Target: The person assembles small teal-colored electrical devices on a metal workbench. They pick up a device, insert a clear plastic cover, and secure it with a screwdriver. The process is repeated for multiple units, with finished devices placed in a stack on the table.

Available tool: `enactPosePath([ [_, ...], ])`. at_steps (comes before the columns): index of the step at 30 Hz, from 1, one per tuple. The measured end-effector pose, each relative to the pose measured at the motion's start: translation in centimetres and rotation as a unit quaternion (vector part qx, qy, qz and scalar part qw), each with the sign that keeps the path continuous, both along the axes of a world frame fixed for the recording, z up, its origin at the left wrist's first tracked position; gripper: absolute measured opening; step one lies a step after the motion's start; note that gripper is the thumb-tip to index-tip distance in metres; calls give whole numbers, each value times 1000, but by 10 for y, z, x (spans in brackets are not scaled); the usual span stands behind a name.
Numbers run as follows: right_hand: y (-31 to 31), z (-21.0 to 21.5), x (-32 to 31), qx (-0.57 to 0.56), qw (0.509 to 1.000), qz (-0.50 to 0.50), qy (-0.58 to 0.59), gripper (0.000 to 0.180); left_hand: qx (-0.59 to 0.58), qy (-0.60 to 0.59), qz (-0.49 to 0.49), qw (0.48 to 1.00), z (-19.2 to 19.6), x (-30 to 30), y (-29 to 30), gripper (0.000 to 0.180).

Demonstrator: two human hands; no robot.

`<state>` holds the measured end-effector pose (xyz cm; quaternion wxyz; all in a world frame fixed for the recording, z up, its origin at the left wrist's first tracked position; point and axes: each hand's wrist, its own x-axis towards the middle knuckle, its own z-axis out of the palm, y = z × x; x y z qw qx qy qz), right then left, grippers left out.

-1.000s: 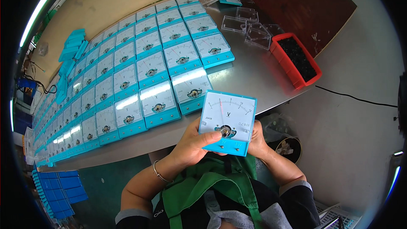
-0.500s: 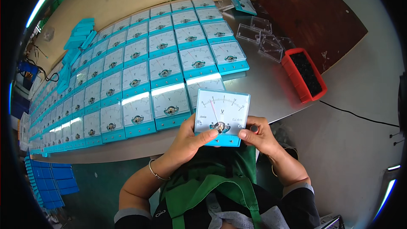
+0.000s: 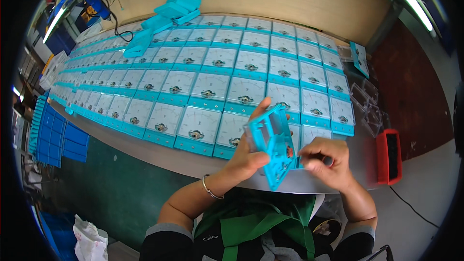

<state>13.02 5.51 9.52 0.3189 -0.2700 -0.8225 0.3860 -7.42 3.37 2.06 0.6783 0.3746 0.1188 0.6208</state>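
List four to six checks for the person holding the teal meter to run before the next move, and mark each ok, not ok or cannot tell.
1. Left hand grips the meter: ok, fingers wrap its edge.
2. Meter is lifted off the table: ok, tilted on edge above the near rim.
3. Right hand is at the meter's back: ok, fingertips meet it near an orange part.
4. Tool in the right hand: cannot tell, fingers are curled shut.
5. Rows of meters lie in order: ok, flat and face up.
6. Red tray is within reach: ok, just right of the right hand.
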Motion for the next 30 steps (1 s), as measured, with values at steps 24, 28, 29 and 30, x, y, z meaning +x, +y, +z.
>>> enactPosePath([
  [24,224,-81,-525,419,891,46,-171,28,50,-403,-117,906,-26,-147,-12,103],
  [28,220,-66,-509,448,863,102,-209,25,5,-381,-115,917,-17,-152,-15,103],
  [29,217,-59,-492,454,855,121,-221,28,-8,-371,-115,922,-14,-151,-16,102],
  [30,215,-50,-472,449,846,141,-248,29,-26,-353,-111,929,-7,-154,-19,102],
])
